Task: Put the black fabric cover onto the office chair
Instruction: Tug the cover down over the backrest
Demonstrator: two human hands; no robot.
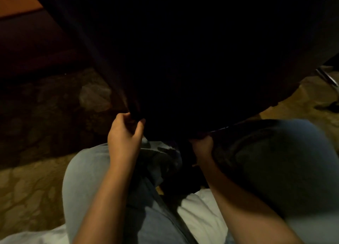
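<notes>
Gripping the bottom edge of the black fabric cover (183,60) with both hands, I face the office chair (327,76). Most of the chair is lost in one dark mass, and only a chrome leg shows at its right side. The cover lies over the chair and hangs down its near face toward me. I cannot tell in this light how much of the chair it already wraps.

My left hand (125,131) is at the chair's left edge, fingers and thumb curled round a bunched fold of the cloth, wrist straight and forearm reaching up from my lap. My right hand (201,142) sits lower, nearer the chair's middle, with its fingers closed on the hem and partly hidden beneath it. The hem runs across between the two hands, sloping down from left to right, and the cloth's length runs up and away from them over the chair.

I judge that the next pull should go down and toward me, along that length. Both hands are already on the cloth. The left corner is higher up the chair, so I think that side has farther to travel. My jeans (88,170) and the carpet (36,179) lie below the chair.
</notes>
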